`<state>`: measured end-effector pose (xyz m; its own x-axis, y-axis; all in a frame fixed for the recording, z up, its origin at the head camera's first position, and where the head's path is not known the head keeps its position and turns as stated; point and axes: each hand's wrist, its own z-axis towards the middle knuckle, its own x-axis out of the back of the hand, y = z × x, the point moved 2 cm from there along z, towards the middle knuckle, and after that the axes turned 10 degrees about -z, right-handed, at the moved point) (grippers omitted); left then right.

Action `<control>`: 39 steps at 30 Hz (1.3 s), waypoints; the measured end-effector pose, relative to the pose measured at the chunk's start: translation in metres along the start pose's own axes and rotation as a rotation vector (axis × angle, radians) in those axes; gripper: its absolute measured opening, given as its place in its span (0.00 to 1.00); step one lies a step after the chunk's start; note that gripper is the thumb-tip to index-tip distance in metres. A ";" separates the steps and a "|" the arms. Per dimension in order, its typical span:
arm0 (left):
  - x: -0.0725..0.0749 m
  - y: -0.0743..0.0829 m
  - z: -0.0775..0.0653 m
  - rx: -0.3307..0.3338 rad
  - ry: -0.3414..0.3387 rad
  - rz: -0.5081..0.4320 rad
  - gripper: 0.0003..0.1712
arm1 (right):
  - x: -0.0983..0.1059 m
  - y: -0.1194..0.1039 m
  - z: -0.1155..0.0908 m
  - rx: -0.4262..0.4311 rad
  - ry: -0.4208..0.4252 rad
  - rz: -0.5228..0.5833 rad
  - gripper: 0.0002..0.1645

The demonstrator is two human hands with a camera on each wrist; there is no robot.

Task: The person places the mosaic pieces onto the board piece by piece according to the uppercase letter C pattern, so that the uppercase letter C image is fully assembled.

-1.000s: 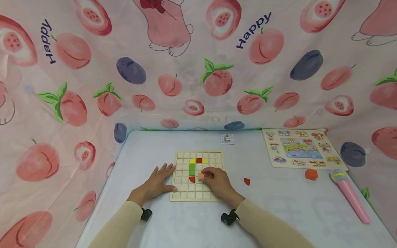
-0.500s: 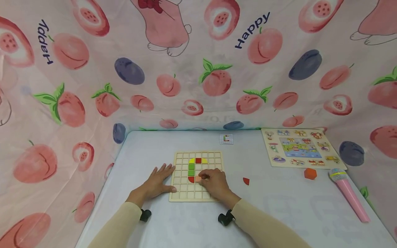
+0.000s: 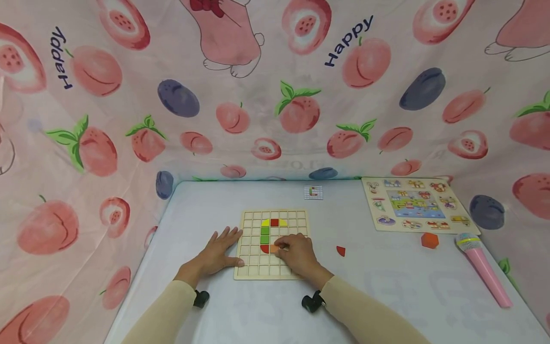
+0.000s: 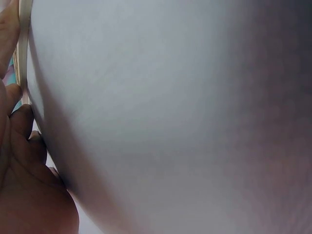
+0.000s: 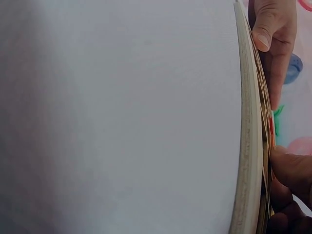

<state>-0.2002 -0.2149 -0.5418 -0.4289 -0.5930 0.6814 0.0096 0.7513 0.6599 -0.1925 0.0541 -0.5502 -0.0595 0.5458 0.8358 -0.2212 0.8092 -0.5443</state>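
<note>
A wooden grid board (image 3: 253, 273) lies on the white table. My left hand (image 3: 216, 249), fingers spread and straight, rests at its left edge with the thumb over the lower part of that side. With thumb and fingertips my right hand (image 3: 297, 252) pinches an orange square tile (image 3: 273, 249) low on the grid, right beside a red quarter-round tile (image 3: 264, 249). Green squares (image 3: 265, 235) stand in a column above that red tile. Along the top run a red square (image 3: 274, 222) and two yellow rounded tiles (image 3: 266, 223). My right palm hides the board's lower right.
A loose red quarter-round tile (image 3: 341, 251) lies right of the board. Behind is a small pattern card (image 3: 313, 192). Farther right are a picture puzzle board (image 3: 417, 227), an orange-red block (image 3: 429, 241) and a pink toy microphone (image 3: 485, 274). Fruit-print cloth (image 3: 258, 119) hangs behind.
My right hand has lowered the orange tile, moving it slightly left and down beside the red quarter-round; it now lies flatter against the grid. My left hand has stayed in place.
</note>
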 end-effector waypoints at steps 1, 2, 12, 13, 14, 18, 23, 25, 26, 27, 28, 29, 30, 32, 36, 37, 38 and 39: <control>0.000 0.000 0.000 -0.001 0.001 0.001 0.63 | 0.000 0.000 0.000 -0.001 -0.001 0.000 0.12; 0.000 0.000 0.000 0.002 0.000 0.001 0.63 | 0.000 0.000 0.000 0.000 -0.001 0.004 0.12; -0.001 -0.002 0.002 0.001 0.001 0.004 0.64 | 0.021 0.007 0.000 -0.149 -0.021 0.362 0.13; -0.001 -0.002 0.001 0.001 0.001 0.006 0.64 | 0.024 0.008 0.000 -0.157 -0.015 0.370 0.13; -0.001 -0.002 0.001 0.000 0.001 0.006 0.64 | 0.027 0.010 0.000 -0.165 -0.008 0.371 0.13; -0.001 -0.002 0.000 0.007 -0.001 -0.001 0.64 | 0.039 0.024 -0.005 -0.197 0.014 0.353 0.16; -0.001 0.000 -0.001 0.011 -0.003 -0.015 0.64 | 0.055 0.050 -0.015 -0.216 0.005 0.318 0.18; -0.001 0.000 -0.001 0.004 -0.002 -0.017 0.63 | 0.061 0.062 -0.020 -0.214 -0.004 0.272 0.19; -0.001 0.000 -0.001 0.008 -0.004 -0.016 0.63 | 0.065 0.069 -0.023 -0.219 -0.013 0.248 0.19; -0.001 0.000 -0.001 0.007 -0.004 -0.016 0.63 | 0.068 0.075 -0.026 -0.217 -0.018 0.222 0.19; -0.001 0.000 -0.001 0.008 -0.004 -0.016 0.63 | 0.072 0.082 -0.028 -0.218 -0.024 0.200 0.19; -0.001 0.000 0.000 0.007 -0.004 -0.015 0.63 | 0.076 0.088 -0.031 -0.216 -0.028 0.181 0.20; -0.001 -0.001 0.000 0.007 -0.003 -0.015 0.63 | 0.079 0.095 -0.033 -0.213 -0.031 0.163 0.20; -0.001 -0.001 0.001 0.006 -0.003 -0.011 0.63 | 0.086 0.108 -0.038 -0.206 -0.040 0.134 0.21; 0.000 -0.001 0.001 -0.003 -0.002 -0.008 0.63 | 0.095 0.129 -0.045 -0.195 -0.050 0.057 0.23; 0.000 -0.001 0.001 0.000 -0.003 -0.008 0.63 | 0.096 0.133 -0.046 -0.192 -0.054 0.037 0.23; 0.000 -0.001 0.001 0.001 -0.003 -0.007 0.63 | 0.096 0.136 -0.047 -0.184 -0.054 0.018 0.23; 0.001 -0.001 0.001 0.003 -0.004 -0.005 0.63 | 0.097 0.139 -0.048 -0.176 -0.056 0.002 0.23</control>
<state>-0.2014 -0.2154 -0.5422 -0.4322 -0.5961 0.6767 0.0044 0.7489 0.6626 -0.1827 0.2296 -0.5482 -0.1146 0.5388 0.8346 -0.0471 0.8363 -0.5463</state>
